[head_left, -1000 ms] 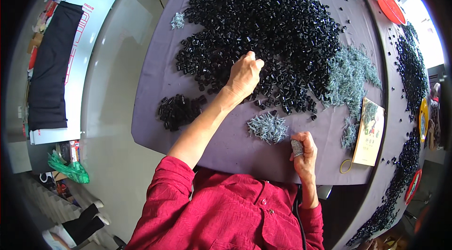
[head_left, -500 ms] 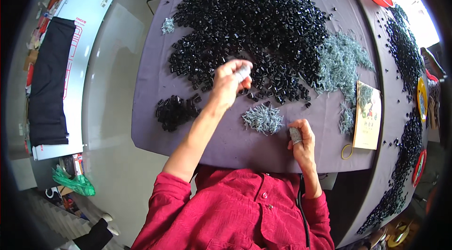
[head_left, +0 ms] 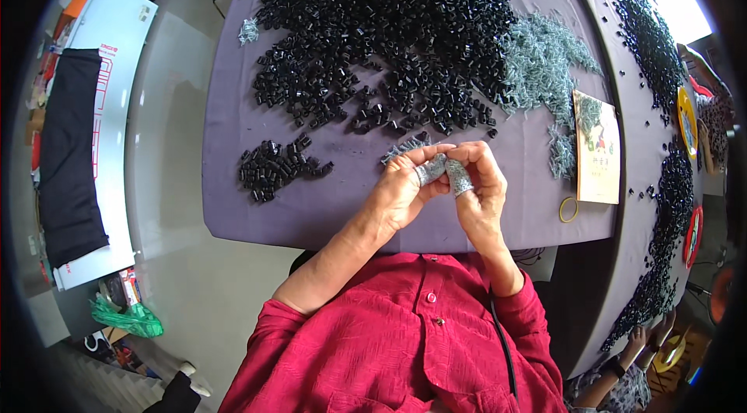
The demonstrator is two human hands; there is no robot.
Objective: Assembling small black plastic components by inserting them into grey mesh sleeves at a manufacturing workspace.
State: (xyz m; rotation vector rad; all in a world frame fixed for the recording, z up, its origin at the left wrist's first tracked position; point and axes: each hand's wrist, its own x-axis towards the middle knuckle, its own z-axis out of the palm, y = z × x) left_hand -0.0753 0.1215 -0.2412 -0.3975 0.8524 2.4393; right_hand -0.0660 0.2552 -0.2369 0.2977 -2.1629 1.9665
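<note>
Nearby, at ten o'clock from the joined hands, a small heap of black plastic pieces [head_left: 276, 169] lies apart from the big black pile [head_left: 389, 32] spreading toward twelve, and grey metal clips [head_left: 545, 63] are strewn at two o'clock; a few more clips [head_left: 405, 149] peek out just above the fingertips. Nothing blocks the hands. The left hand [head_left: 405, 191] and right hand [head_left: 476, 187] meet over the purple table [head_left: 257, 215], both pinched on a small part between taped fingertips; what it is cannot be told. At three o'clock lie a flat tan packet [head_left: 597, 147] and a yellow ring [head_left: 569, 209]. Far left stands a white board [head_left: 101, 40] on grey floor.
</note>
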